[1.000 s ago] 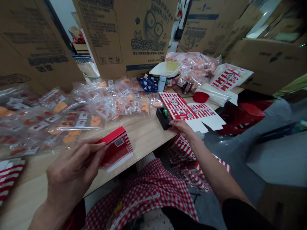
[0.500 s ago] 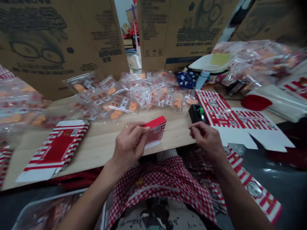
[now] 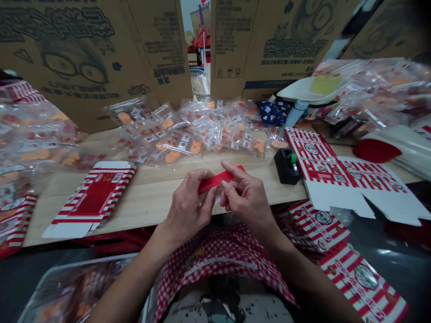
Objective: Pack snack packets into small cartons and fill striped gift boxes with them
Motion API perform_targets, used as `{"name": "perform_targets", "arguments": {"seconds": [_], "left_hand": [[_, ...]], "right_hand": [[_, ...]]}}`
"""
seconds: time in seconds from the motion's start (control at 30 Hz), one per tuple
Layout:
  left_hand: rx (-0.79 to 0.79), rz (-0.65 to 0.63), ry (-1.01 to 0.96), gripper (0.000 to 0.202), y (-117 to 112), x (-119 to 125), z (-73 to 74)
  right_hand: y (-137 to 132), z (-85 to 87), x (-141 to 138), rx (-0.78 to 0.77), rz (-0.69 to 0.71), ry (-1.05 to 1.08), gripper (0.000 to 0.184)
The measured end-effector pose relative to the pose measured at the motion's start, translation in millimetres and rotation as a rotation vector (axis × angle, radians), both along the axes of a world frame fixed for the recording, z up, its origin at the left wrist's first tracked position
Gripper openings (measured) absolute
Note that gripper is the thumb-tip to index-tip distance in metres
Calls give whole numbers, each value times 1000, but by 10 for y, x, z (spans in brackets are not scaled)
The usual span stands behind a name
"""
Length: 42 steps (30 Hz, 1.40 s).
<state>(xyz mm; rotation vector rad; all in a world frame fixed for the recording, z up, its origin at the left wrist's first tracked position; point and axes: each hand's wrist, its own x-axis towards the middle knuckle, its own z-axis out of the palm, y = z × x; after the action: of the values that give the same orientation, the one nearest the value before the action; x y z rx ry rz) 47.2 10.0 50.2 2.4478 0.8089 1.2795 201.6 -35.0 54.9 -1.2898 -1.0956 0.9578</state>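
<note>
Over the table's front edge, my left hand (image 3: 193, 202) is closed round one end of a small red cardboard box (image 3: 217, 179) with a plain red face turned up. My right hand (image 3: 247, 195) grips the other end, its forefinger along the far edge and its thumb on the near side. Any tape in the right fingers is too small to make out. Both hands hide much of the box. To the right stands a black tape dispenser (image 3: 288, 167) with a green core. A stack of flattened red-and-white striped cartons (image 3: 96, 197) lies to the left.
Clear packets with orange pieces (image 3: 202, 130) line the back of the table, before tall brown cartons (image 3: 151, 54). Striped unfolded box sheets (image 3: 336, 166) lie at right. Below are a plastic tub (image 3: 74, 287) at left and more striped boxes (image 3: 367, 278) at right.
My right hand has moved left from beside the tape dispenser onto the red box. The box has tipped so its narrow red face is up. The view has shifted slightly left.
</note>
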Motion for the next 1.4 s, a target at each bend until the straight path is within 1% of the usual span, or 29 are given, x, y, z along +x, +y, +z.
{"name": "perform_targets", "arguments": {"seconds": [0.07, 0.17, 0.23, 0.3, 0.37, 0.43, 0.5, 0.57, 0.6, 0.67, 0.7, 0.73, 0.77, 0.83, 0.9, 0.93, 0.97, 1.0, 1.03, 1.1, 1.13, 1.17, 1.23, 1.27, 1.33, 1.37, 1.4], "left_hand": [[39, -61, 46, 29, 16, -20, 46], [34, -127, 103, 30, 46, -41, 111], [8, -126, 114, 30, 69, -38, 144], [-2, -118, 115, 21, 101, -16, 163], [27, -91, 130, 9, 142, 20, 169], [89, -69, 185, 5, 191, 52, 174], [172, -49, 246, 6, 240, 50, 201], [224, 4, 260, 8, 280, -18, 247], [229, 40, 244, 16, 293, -85, 266], [215, 96, 197, 39, 307, -282, 250], [209, 102, 186, 48, 309, -408, 196], [205, 88, 196, 51, 308, -545, 105], [197, 61, 228, 50, 305, -689, -24], [137, -12, 358, 44, 290, -968, -359], [12, -49, 544, 47, 258, -1187, -703], [-59, -34, 614, 50, 237, -1255, -840], [-116, 13, 641, 51, 216, -1290, -940], [-157, 84, 624, 51, 199, -1289, -1002], [-179, 173, 572, 49, 189, -1254, -1030], [-188, 349, 478, 41, 189, -1102, -1029], [-196, 407, 485, 41, 192, -1004, -1024], [-209, 434, 534, 48, 188, -907, -1031], [-228, 411, 697, 73, 151, -754, -1107], [-212, 361, 768, 78, 120, -716, -1181], [-104, 309, 832, 74, 65, -729, -1381], [-33, 289, 830, 73, 54, -774, -1489], [38, 242, 830, 75, 58, -837, -1589]], "right_hand": [[-8, -21, -27, 10, -15, -13, 58], [-24, -52, -55, 32, 3, 25, 61], [-26, -89, -67, 50, 4, 63, 63], [-14, -143, -85, 57, -12, 82, 66], [4, -203, -111, 48, -36, 81, 72], [10, -243, -140, 36, -39, 84, 79], [-18, -244, -149, 34, -15, 105, 86], [-88, -212, -105, 44, 13, 119, 87], [-131, -196, -57, 58, 2, 113, 84], [-211, -200, 99, 97, -87, 75, 73], [-237, -234, 201, 115, -157, 51, 66], [-249, -296, 313, 125, -226, 23, 57], [-248, -386, 427, 122, -284, -6, 49], [-212, -631, 633, 64, -326, -67, 36], [-149, -908, 766, -42, -283, -130, 29], [-110, -1035, 795, -93, -250, -163, 28], [-65, -1141, 797, -127, -217, -199, 28], [-11, -1224, 774, -142, -185, -240, 27], [53, -1280, 728, -140, -156, -294, 27], [206, -1315, 589, -111, -75, -483, 30], [289, -1299, 508, -95, -29, -593, 32], [373, -1269, 430, -85, 14, -697, 35], [537, -1186, 309, -77, 78, -849, 40], [621, -1145, 282, -77, 98, -889, 41], [795, -1079, 321, -97, 115, -968, 40], [884, -1053, 392, -126, 104, -1013, 39], [970, -1030, 494, -167, 71, -1058, 38]]}}
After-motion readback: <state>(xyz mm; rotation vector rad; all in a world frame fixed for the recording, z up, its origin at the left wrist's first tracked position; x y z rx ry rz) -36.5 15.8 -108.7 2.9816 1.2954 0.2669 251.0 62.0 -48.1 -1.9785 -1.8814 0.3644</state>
